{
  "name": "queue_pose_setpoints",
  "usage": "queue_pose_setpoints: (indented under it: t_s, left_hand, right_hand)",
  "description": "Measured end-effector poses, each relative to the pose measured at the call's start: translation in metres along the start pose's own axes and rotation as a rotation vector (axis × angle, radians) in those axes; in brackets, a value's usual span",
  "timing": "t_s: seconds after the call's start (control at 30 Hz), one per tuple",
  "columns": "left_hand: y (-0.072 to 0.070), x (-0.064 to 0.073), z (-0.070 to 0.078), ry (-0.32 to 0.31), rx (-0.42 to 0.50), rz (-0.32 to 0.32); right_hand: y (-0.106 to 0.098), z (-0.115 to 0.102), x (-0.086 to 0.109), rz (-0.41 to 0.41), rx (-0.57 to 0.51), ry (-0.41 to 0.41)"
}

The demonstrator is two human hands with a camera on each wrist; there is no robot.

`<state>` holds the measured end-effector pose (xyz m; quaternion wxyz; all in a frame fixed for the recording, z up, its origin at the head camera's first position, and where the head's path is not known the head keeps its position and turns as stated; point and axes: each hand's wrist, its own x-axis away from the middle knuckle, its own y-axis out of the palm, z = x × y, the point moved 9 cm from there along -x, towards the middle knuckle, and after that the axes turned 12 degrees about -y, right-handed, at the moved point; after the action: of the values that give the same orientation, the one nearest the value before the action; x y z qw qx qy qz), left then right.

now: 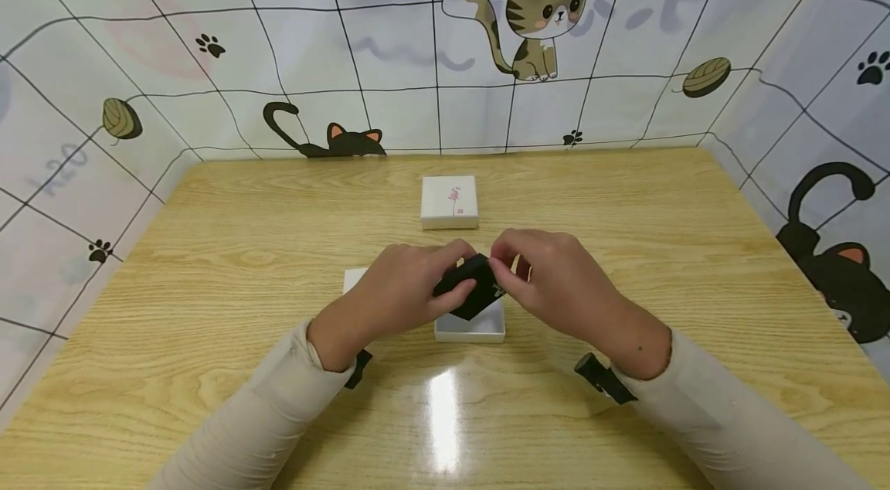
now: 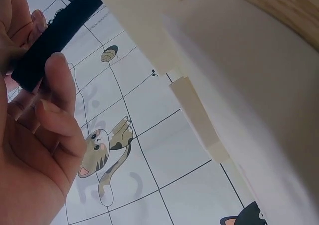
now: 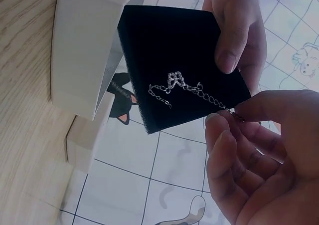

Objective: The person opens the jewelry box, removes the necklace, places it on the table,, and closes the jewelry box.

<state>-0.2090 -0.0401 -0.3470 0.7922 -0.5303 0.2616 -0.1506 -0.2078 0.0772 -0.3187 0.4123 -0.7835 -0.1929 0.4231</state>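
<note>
My left hand point(image 1: 396, 285) grips a black velvet-like pad point(image 1: 475, 303) by its edges, tilted over an open white box point(image 1: 470, 334). A silver chain bracelet point(image 3: 175, 80) with a sparkling charm lies across the pad's face in the right wrist view. My right hand point(image 1: 559, 281) is at the pad's corner, its thumb and finger pinching the end of the bracelet's chain point(image 3: 212, 99). Fingers of the left hand point(image 2: 60, 80) curl under the pad in the left wrist view, where the bracelet is mostly hidden.
A white box point(image 1: 449, 200) with a pink flower print stands further back on the wooden table point(image 1: 243, 243). Another white piece point(image 1: 353, 277) shows partly behind the left hand. Cat-patterned cloth point(image 1: 389, 49) covers the walls at the back and sides.
</note>
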Motion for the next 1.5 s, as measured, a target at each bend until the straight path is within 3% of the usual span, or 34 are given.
queue_pose_setpoints:
  t_s: [0.53,0.97,1.5]
  left_hand:
    - [0.0,-0.0005,0.0018,0.036,-0.017,0.029]
    - [0.0006,-0.0005,0.002,0.041,-0.013,0.025]
    - [0.0018,0.0006,0.004,0.065,-0.007,0.029]
  right_hand:
    - [0.0029,0.0054,-0.001,-0.045,-0.012,0.024]
    - [-0.0011,0.0002,-0.0009,-0.056,-0.013,-0.071]
    - [0.0056,0.0071,-0.0007,-0.104,-0.035,0.013]
